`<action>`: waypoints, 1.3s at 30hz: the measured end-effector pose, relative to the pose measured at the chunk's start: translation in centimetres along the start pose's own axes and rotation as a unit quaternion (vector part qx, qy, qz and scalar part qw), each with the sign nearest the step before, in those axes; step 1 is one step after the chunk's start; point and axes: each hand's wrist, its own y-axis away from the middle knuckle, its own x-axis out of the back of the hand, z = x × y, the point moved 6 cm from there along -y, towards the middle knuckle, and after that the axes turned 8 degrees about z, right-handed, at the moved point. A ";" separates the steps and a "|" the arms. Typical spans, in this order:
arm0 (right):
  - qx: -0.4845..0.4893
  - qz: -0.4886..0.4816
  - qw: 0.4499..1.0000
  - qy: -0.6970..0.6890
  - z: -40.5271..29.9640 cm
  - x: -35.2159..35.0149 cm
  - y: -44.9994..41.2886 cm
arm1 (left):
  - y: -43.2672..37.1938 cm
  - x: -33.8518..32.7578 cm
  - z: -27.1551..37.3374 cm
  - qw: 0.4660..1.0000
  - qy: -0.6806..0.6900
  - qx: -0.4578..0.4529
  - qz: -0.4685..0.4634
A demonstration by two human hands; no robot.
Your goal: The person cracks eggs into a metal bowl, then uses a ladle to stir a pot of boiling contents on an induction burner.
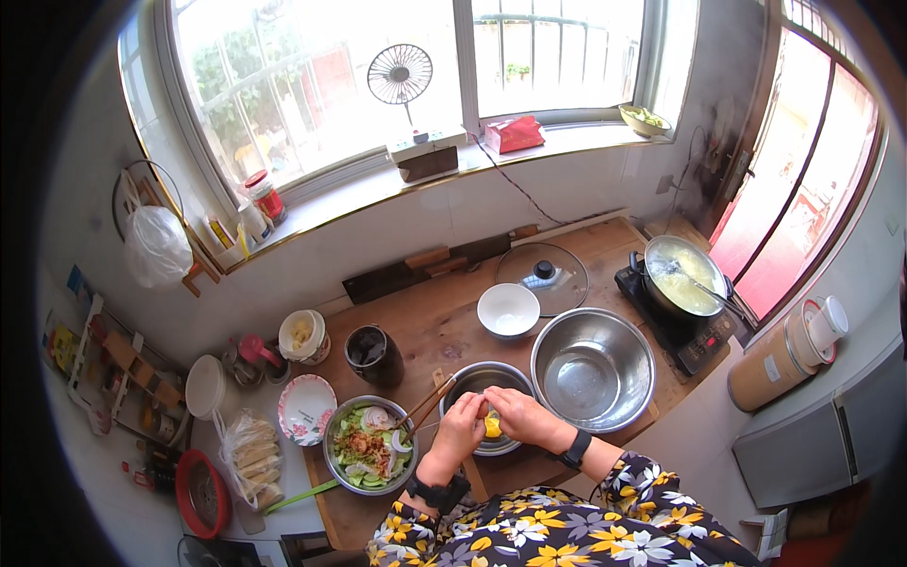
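Observation:
My left hand and my right hand meet over a small steel bowl, fingertips together on an eggshell, mostly covered by the fingers. Yellow egg yolk shows just below them. To the left, a metal bowl holds sliced green vegetables with brown seasoning, and a pair of wooden chopsticks leans from it towards the small steel bowl. A large, shiny steel basin stands to the right, and a white bowl sits behind.
A steaming pot with a ladle stands on an induction cooker at the right. Behind are a glass lid and cleavers by the wall. A dark jar, floral plate and bagged food stand left.

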 end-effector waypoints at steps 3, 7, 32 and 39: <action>0.029 -0.008 0.999 0.030 -1.2 1.3 -0.7 | -0.3 1.0 1.3 0.999 -0.021 -0.024 0.011; 0.041 -0.030 0.998 0.038 -2.6 2.5 -1.5 | -0.6 2.1 2.8 0.997 -0.046 -0.049 0.034; 0.062 -0.011 0.996 0.057 -4.3 3.6 -1.5 | -0.9 3.7 5.0 0.993 -0.052 -0.098 0.045; 0.057 -0.005 0.996 0.068 -4.2 3.7 -1.4 | -1.6 3.9 5.1 0.992 -0.062 -0.105 0.023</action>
